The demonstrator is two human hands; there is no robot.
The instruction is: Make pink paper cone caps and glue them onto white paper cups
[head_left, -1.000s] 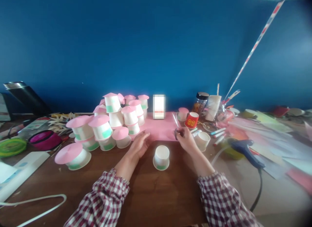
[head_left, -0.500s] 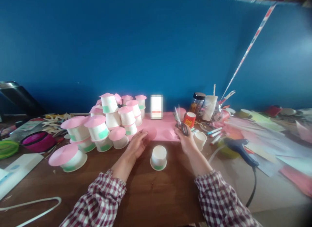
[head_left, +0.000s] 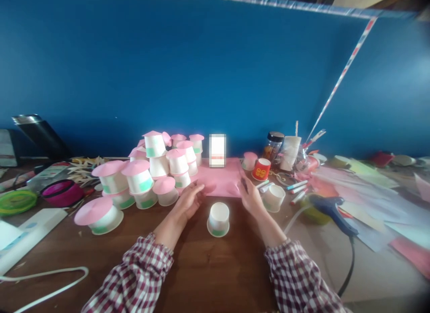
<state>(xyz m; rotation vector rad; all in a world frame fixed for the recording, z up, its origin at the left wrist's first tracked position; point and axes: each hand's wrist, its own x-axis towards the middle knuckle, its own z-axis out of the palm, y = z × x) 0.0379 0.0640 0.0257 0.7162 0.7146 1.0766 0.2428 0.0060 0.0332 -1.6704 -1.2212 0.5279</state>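
Scissors [head_left: 245, 184] dark-handled, gripped in right hand [head_left: 250, 198]; sheet [head_left: 221, 175] plain pink; cannot tell whether left hand [head_left: 189, 201] holds anything.

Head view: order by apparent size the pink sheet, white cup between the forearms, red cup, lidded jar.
1. Pink sheet
2. White cup, helped by nearness
3. Red cup and lidded jar: too alike to rank

We make out a yellow double-happiness-like sign [head_left: 260, 172] on the red paper cup [head_left: 264, 162], toward the table's [head_left: 208, 272] back edge.
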